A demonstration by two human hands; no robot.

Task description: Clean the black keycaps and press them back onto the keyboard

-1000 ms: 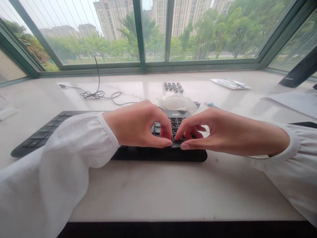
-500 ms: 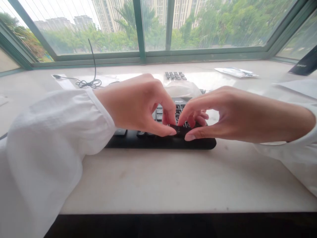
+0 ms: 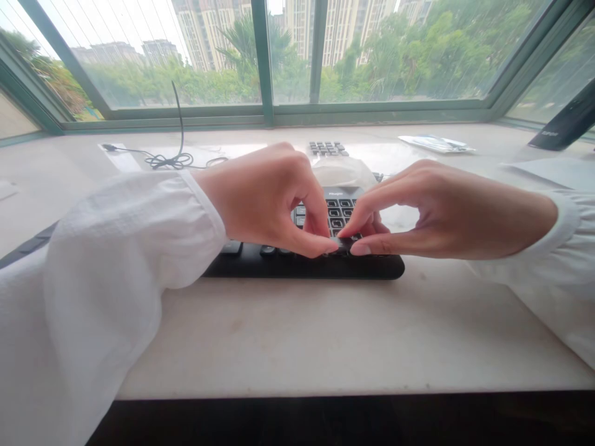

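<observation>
Slightly rightward, the bare left hand [image 3: 274, 201] has been shifted since half a second ago, and the bare right hand's white gathered cuff [image 3: 564, 214] has been brought inward. Between them, a small dark keycap-like piece [image 3: 344, 244], partly hidden, is held at the front of the key area of a long black keyboard [image 3: 334, 268]. Its left end is pinched by the left grip, its right end by the right; both grips are narrow. Square key sockets [image 3: 335, 223] are exposed just behind. Farther back, translucent crumpled plastic [image 3: 344, 171], grey loose keycaps [image 3: 329, 148] and a thin black cable [image 3: 170, 162] are borne by the pale tabletop [image 3: 297, 341].
</observation>
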